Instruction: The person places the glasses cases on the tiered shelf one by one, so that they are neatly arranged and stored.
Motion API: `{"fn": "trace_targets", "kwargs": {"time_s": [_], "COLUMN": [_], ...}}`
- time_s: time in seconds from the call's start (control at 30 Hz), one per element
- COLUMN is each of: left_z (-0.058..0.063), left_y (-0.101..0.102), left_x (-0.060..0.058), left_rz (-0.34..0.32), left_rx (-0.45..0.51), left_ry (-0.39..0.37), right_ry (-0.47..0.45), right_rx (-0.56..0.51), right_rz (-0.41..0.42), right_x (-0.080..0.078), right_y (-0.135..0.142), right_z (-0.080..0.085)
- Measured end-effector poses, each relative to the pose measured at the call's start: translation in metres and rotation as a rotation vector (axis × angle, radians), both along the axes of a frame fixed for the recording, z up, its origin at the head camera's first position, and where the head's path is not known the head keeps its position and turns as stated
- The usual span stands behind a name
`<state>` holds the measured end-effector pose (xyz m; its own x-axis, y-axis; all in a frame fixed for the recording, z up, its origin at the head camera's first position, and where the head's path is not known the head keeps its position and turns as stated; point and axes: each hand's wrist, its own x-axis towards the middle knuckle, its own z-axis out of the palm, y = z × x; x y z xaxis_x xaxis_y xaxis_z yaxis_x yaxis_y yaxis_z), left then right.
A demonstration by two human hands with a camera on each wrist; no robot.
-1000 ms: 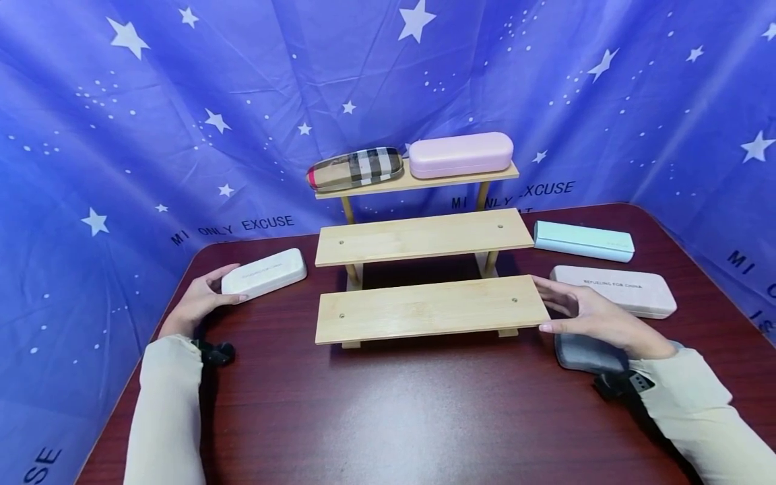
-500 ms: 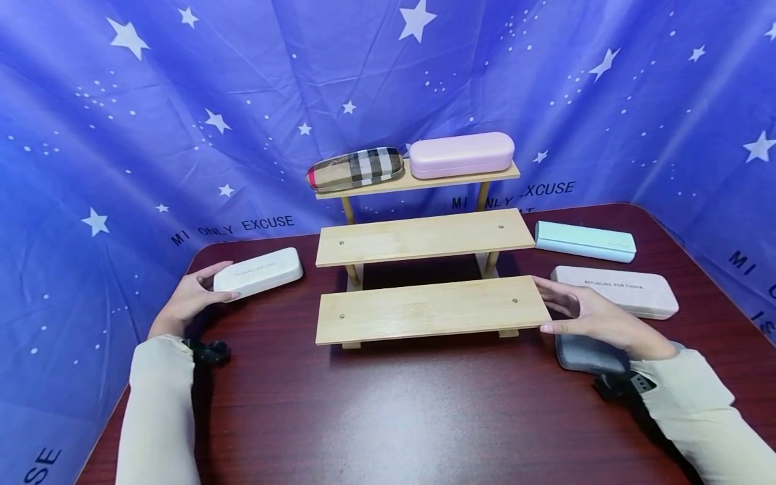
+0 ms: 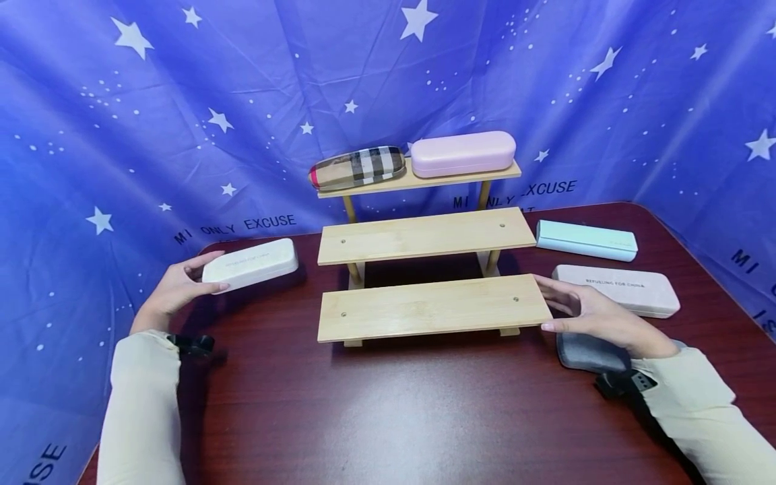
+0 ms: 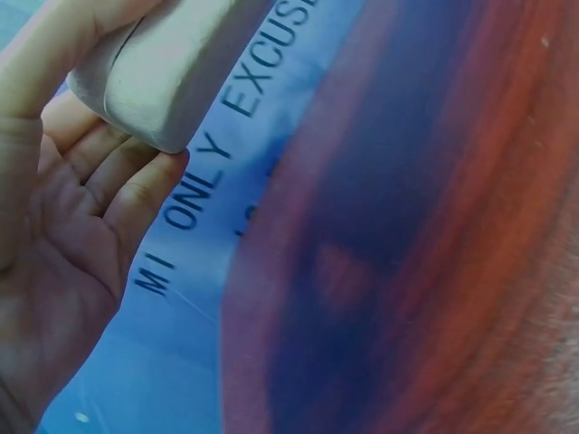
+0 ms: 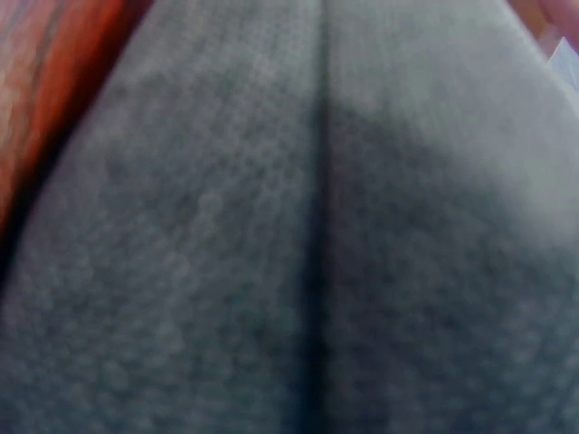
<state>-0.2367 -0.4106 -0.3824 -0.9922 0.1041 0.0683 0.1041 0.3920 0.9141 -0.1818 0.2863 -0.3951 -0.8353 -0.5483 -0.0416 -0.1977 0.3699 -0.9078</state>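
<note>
at left, the left hand point(image 4: 68, 212) grips a pale case point(image 4: 176, 72) in the upper left; lettered blue cloth point(image 4: 163, 348) lies behind, and a reddish tabletop point(image 4: 507, 235) fills the right.

Over the last second the left hand point(image 3: 172, 291) has carried the white glasses case point(image 3: 251, 264) farther left, with the thumb and fingers gripping its left end. The gap between the case's right end and the three-tier wooden rack point(image 3: 430, 308) has widened. The case has also risen in the head view: a strip of tabletop point(image 3: 388, 417) that showed beyond its far side has narrowed to almost nothing, and it now looks lifted off the surface. It runs a little more level than before. The left sleeve point(image 3: 141, 404) and the black wrist camera point(image 3: 192, 345) have shifted left along with the hand.
</note>
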Motion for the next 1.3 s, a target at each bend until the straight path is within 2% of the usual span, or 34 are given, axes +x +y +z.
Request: {"fn": "trace_targets", "kwargs": {"time_s": [0.1, 0.3, 0.53, 0.63, 0.8, 0.97, 1.2, 1.3], "left_z": [0.011, 0.03, 0.055, 0.064, 0.076, 0.088, 0.099, 0.102], "left_y": [0.002, 0.006, 0.019, 0.023, 0.035, 0.054, 0.091, 0.108], "left_x": [0.001, 0.004, 0.008, 0.009, 0.011, 0.012, 0.009, 0.007], "left_rz": [0.008, 0.012, 0.028, 0.032, 0.008, -0.044, -0.168, -0.203], "left_rx": [-0.023, 0.027, -0.165, -0.183, -0.15, -0.088, 0.048, 0.064], "left_ry": [0.004, -0.006, 0.034, 0.034, 0.063, 0.106, 0.116, 0.127], "right_ry": [-0.008, -0.003, -0.013, -0.008, -0.011, -0.022, -0.011, -0.015], "right_rx": [-0.002, -0.004, -0.002, 0.009, -0.02, -0.03, -0.027, -0.021], "right_rz": [-0.004, -0.003, -0.007, -0.011, 0.002, 0.004, 0.005, 0.002], "right_x": [0.0, -0.001, -0.001, -0.001, 0.001, 0.0, 0.0, 0.001], "right_y": [0.001, 0.001, 0.001, 0.0, -0.001, 0.0, 0.0, 0.0], "right_z": [0.0, -0.002, -0.002, 0.0, 0.0, 0.0, 0.0, 0.001]}}
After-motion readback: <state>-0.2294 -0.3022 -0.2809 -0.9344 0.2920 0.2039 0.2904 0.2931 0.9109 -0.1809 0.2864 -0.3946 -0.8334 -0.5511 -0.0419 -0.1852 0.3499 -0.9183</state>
